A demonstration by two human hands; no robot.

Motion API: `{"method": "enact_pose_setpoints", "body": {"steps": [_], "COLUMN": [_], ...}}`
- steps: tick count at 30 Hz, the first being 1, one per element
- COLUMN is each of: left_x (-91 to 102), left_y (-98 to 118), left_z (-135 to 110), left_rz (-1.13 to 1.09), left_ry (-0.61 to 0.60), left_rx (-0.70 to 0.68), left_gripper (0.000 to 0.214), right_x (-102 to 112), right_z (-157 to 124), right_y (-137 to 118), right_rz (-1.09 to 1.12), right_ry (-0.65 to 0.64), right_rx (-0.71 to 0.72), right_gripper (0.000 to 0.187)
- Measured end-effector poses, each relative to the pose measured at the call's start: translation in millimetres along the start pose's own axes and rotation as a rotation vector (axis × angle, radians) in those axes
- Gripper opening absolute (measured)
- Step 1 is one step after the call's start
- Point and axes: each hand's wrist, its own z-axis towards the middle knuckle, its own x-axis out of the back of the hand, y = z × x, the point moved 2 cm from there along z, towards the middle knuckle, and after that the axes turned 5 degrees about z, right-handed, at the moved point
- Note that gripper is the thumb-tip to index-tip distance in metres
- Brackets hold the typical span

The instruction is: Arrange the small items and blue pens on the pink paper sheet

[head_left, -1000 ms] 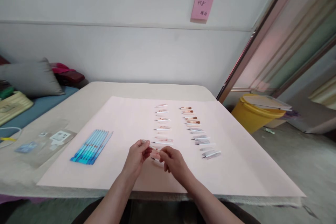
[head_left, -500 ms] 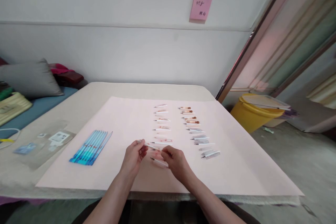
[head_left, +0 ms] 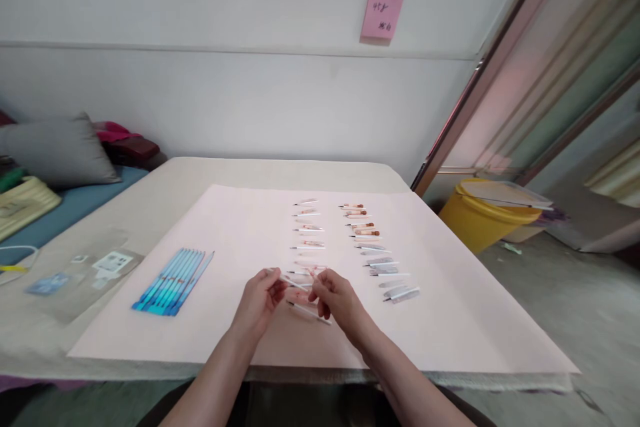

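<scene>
**Observer:** Left hand point(head_left: 259, 303)?

**Recorder:** Grasping a slim white black-tipped stick point(head_left: 293, 283) between thumb and fingertips, tilted above the sheet.

**Observer:** Right hand point(head_left: 336, 303)?

**Recorder:** Curled, fingertips point(head_left: 315, 288) near that stick's far end, beside a blurred pinkish scrap. Cannot tell whether it grips anything.

**Observer:** Around them?

**Recorder:** A second white stick point(head_left: 309, 311) lies just below the hands on a large pale-pink paper sheet point(head_left: 450, 307). Two columns of small white sticks point(head_left: 307, 247) run up the sheet ahead, and a fanned row of slim blue sticks point(head_left: 173, 282) lies left of the hands.
</scene>
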Motion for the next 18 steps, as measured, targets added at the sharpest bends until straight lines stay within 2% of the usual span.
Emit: {"method": "enact_pose_setpoints", "body": {"steps": [2,4,8,10,15,18], "left_x": [-8.7,-11.8,-0.1,7.4,10.0,-1.7], "left_y": [-5,-6,1,6,4,-3], "left_z": [-6,-8,0,5,6,-3], "left_rz": [0.037,0.037,-0.036,-0.073,-0.071,-0.025], "left_ry": [-0.117,-0.156,0.003,0.045,0.063,-0.034], "left_rx": [0.024,0.02,-0.026,-0.038,-0.03,0.014], "left_gripper": [0.017,0.017,0.014,0.013,0.014,0.015], "right_x": [-4,-5,3,9,17,13], "right_z": [0,1,2,2,1,3], "right_y": [3,4,-2,-8,-17,-11], "right_rz": [0.044,0.041,0.049,0.096,0.153,0.137], "right_ry": [-0.014,0.014,0.088,0.111,0.143,0.146], "right_rx": [-0.015,-0.009,-0.017,-0.033,0.001,0.028], "right_gripper": [0.009,0.006,0.003,0.003,0.007,0.007]}}
